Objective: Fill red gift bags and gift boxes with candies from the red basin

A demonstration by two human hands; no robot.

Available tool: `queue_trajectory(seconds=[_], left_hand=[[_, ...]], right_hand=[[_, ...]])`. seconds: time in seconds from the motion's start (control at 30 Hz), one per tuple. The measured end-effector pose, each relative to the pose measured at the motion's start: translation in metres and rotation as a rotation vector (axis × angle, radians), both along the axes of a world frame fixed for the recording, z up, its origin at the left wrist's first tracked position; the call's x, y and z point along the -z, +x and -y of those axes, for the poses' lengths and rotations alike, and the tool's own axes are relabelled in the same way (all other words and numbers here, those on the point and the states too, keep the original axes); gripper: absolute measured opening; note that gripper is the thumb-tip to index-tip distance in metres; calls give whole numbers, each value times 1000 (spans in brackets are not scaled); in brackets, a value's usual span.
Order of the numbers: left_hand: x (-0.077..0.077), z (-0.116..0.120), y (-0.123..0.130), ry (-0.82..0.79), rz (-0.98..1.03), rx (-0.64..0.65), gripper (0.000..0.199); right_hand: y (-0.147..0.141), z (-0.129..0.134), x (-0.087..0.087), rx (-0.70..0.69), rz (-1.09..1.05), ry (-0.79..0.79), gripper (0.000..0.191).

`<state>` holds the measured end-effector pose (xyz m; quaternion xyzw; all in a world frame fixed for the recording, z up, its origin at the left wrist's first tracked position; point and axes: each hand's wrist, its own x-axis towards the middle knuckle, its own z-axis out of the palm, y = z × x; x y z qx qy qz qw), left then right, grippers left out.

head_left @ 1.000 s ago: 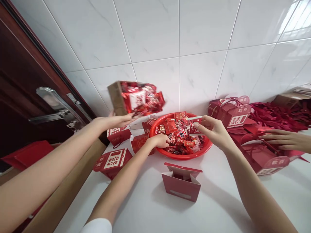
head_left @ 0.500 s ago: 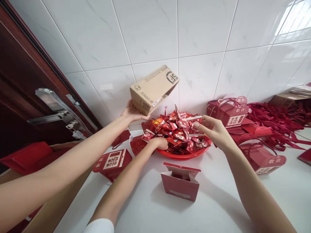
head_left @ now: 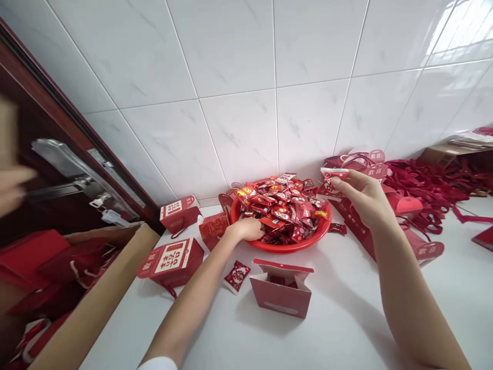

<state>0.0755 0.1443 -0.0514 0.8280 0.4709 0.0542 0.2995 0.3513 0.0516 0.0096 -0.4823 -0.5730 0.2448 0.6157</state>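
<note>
My left hand rests at the left side of a red bowl heaped with wrapped candies. Its fingers are curled, with the tips hidden among the wrappers. Beyond the bowl's right rim, my right hand pinches a red and white candy packet. In front of the bowl stands a small red box with its top open and red contents partly visible. One red packet lies on the white table between that box and my left forearm, and a darker packet lies right of the bowl.
Red gift boxes stand left of the bowl, others at right. Red ribbons lie farther right. A large carton borders the table's left. Another person's blurred hand holds a cardboard box.
The other person's hand has carried the cardboard box from above the bowl to the far left. My right hand has lifted its packet rightward. A packet now shows on the table beside the open red box.
</note>
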Motion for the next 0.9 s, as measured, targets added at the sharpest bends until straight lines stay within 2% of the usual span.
queue_trajectory(seconds=[0.1,0.2,0.37,0.47,0.57,0.67,0.77,0.83,0.9], left_hand=[[-11,6,-3,-12,-100,44,23],[-22,17,-7,55,-181,129,27],[-28,34,-15,104,-202,196,36],[-35,46,-26,93,-87,184,34],[-47,63,-42,147,85,116,36],[-57,77,-57,169,77,39,36],[-48,83,-65,49,-150,77,36],[-30,82,-64,-33,-309,79,28],[-8,78,-61,-62,-423,10,20]], right_hand=[[12,2,-2,88,46,7,28],[18,3,-3,136,75,-7,27],[21,4,-3,101,71,-44,27],[27,6,-2,59,102,-67,29],[37,9,-1,58,174,-77,29],[42,11,-2,103,206,-77,28],[36,13,-6,102,196,-68,31],[28,14,-8,82,200,-68,33],[21,13,-8,67,195,-75,35]])
